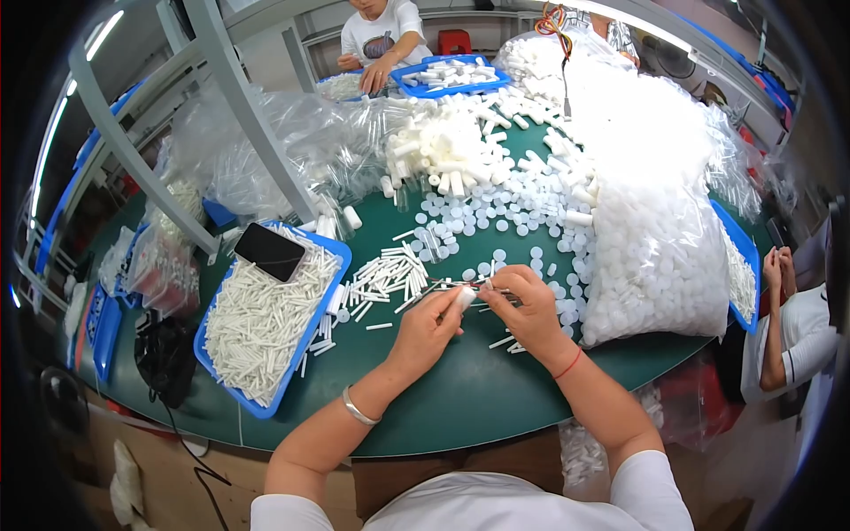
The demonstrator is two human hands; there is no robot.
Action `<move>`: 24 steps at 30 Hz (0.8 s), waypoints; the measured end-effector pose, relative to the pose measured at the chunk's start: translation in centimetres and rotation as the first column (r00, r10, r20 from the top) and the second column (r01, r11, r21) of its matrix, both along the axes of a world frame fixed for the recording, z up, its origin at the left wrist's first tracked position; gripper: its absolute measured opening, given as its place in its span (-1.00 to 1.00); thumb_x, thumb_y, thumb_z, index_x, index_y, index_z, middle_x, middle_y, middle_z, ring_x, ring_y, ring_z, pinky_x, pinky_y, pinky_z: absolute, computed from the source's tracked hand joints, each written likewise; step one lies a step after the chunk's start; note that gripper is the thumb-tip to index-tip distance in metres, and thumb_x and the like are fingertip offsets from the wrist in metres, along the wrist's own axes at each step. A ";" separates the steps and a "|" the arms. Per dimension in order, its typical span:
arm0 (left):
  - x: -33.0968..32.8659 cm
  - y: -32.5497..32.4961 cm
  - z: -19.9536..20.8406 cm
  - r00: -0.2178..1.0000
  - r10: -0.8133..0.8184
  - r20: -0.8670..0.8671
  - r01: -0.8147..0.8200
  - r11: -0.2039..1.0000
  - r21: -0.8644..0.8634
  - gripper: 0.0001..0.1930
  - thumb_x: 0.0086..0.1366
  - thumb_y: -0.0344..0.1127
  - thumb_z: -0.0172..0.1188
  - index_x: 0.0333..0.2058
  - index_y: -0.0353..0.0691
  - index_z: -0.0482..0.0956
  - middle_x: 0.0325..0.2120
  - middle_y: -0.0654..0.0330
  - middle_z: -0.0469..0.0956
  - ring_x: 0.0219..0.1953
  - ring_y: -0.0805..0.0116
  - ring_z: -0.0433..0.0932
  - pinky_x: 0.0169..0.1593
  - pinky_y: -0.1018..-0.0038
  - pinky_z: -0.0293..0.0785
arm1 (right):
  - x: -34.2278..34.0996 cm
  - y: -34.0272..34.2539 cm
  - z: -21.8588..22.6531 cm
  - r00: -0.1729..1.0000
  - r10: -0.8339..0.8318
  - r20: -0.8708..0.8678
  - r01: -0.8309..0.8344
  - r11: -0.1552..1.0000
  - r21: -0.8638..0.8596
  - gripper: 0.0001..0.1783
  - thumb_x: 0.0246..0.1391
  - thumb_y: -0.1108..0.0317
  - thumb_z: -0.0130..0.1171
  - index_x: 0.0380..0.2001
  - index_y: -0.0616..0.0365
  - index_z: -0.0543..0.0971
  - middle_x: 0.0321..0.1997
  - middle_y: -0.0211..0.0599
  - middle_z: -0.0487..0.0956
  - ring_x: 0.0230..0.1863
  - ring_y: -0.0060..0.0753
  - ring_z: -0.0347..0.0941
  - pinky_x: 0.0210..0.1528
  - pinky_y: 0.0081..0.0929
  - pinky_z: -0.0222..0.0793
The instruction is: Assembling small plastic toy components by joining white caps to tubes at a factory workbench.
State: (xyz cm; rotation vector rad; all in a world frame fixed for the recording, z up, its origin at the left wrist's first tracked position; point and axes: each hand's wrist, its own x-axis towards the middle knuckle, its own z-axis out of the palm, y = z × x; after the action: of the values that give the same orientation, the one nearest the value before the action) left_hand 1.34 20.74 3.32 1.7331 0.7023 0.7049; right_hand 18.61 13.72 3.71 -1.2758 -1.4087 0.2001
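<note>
"Fingers first: what are yours doing?"

"On my left hand (423, 329) they pinch a short white cylinder (467, 298) above the green surface (452, 398). On my right hand (533, 310), thumb and finger bend in just beside its end; I cannot tell whether they grip anything."

"Why is everything so close?"

"For easy reach, I judge: loose white sticks (387, 276) lie just beyond my left hand, translucent discs (500, 226) spread beyond my right, and a blue tray (262, 410) heaped with sticks stands to my left. Holding the cylinder between both hands probably steadies it."

"Its look?"

"Plain white, rounded, tilted, partly covered by my fingers. Whether it is hollow, I cannot see."
</note>
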 end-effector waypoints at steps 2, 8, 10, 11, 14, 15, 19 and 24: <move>-0.1 -0.3 -0.1 1.000 -0.025 -0.006 0.025 0.998 0.051 -0.69 0.37 -0.36 0.02 0.04 -0.29 0.48 -0.28 0.17 0.51 -0.44 0.53 0.52 -0.36 0.61 0.48 | -0.3 0.0 -0.2 0.995 0.033 -0.092 -0.038 0.998 -0.054 -0.86 0.03 0.45 0.28 -0.34 0.26 0.57 -0.38 -0.30 0.56 -0.46 -0.53 0.49 -0.38 -0.62 0.41; -0.4 -0.7 0.0 0.998 -0.033 0.050 0.032 0.999 0.020 -0.68 0.39 -0.35 -0.01 0.06 -0.29 0.48 -0.23 0.18 0.53 -0.30 0.50 0.51 -0.28 0.58 0.54 | -0.8 0.1 -0.2 0.993 0.114 -0.033 -0.116 0.992 -0.049 -0.89 0.04 0.49 0.24 -0.35 0.27 0.56 -0.33 -0.23 0.55 -0.43 -0.46 0.50 -0.37 -0.58 0.43; -0.6 -0.4 -0.1 0.996 -0.033 0.081 0.039 0.997 -0.071 -0.67 0.39 -0.33 0.00 0.06 -0.33 0.48 -0.25 0.16 0.54 -0.28 0.49 0.51 -0.26 0.57 0.54 | -0.9 0.1 -0.3 0.990 0.143 -0.007 -0.143 0.989 -0.031 -0.90 0.04 0.49 0.24 -0.35 0.27 0.55 -0.31 -0.22 0.56 -0.42 -0.46 0.50 -0.37 -0.58 0.43; -0.7 -0.4 -0.3 0.996 -0.030 0.083 0.036 0.997 -0.073 -0.67 0.39 -0.33 0.00 0.06 -0.33 0.48 -0.25 0.16 0.54 -0.28 0.49 0.51 -0.26 0.57 0.54 | -0.9 0.1 -0.4 0.989 0.145 0.009 -0.144 0.989 -0.046 -0.90 0.04 0.50 0.24 -0.36 0.28 0.55 -0.31 -0.22 0.56 -0.41 -0.45 0.51 -0.36 -0.57 0.44; -1.1 -0.3 -0.6 0.993 -0.030 0.113 0.062 0.955 -0.289 -0.67 0.40 -0.29 -0.02 0.04 -0.31 0.49 -0.28 0.18 0.54 -0.43 0.54 0.50 -0.32 0.61 0.48 | -1.0 0.0 -0.4 0.986 0.155 0.056 -0.152 0.987 -0.054 -0.90 0.02 0.50 0.25 -0.37 0.27 0.55 -0.31 -0.21 0.56 -0.39 -0.40 0.52 -0.34 -0.54 0.45; -1.2 -0.1 -0.3 0.988 -0.028 0.152 0.086 0.916 -0.392 -0.67 0.40 -0.28 -0.02 0.03 -0.33 0.49 -0.29 0.17 0.55 -0.44 0.55 0.49 -0.33 0.62 0.47 | -1.0 0.0 -0.4 0.984 0.157 0.085 -0.154 0.987 -0.047 -0.89 0.00 0.50 0.26 -0.36 0.26 0.56 -0.31 -0.20 0.56 -0.38 -0.37 0.53 -0.33 -0.52 0.45; -2.0 0.8 0.3 0.990 -0.114 0.086 0.138 0.910 -0.391 -0.67 0.38 -0.30 0.03 0.03 -0.36 0.47 -0.29 0.16 0.56 -0.36 0.55 0.48 -0.31 0.64 0.46 | -0.4 0.0 -0.3 0.962 0.219 0.161 -0.221 0.975 -0.004 -0.87 -0.03 0.51 0.27 -0.35 0.25 0.59 -0.31 -0.21 0.56 -0.36 -0.29 0.54 -0.30 -0.49 0.46; -2.4 1.2 0.7 0.995 -0.096 -0.020 0.087 0.959 -0.271 -0.64 0.35 -0.35 0.06 0.08 -0.37 0.40 -0.32 0.18 0.57 -0.42 0.56 0.48 -0.34 0.65 0.46 | 0.5 0.0 -0.6 0.895 0.120 0.430 -0.104 0.993 -0.062 -0.82 -0.10 0.53 0.26 -0.34 0.18 0.62 -0.28 -0.23 0.57 -0.29 -0.22 0.51 -0.27 -0.41 0.44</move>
State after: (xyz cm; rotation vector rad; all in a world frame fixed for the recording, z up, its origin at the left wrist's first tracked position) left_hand -1.04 21.95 3.98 1.5185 0.7013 0.4925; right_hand 19.06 13.72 3.16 -1.3223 -1.8708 0.0167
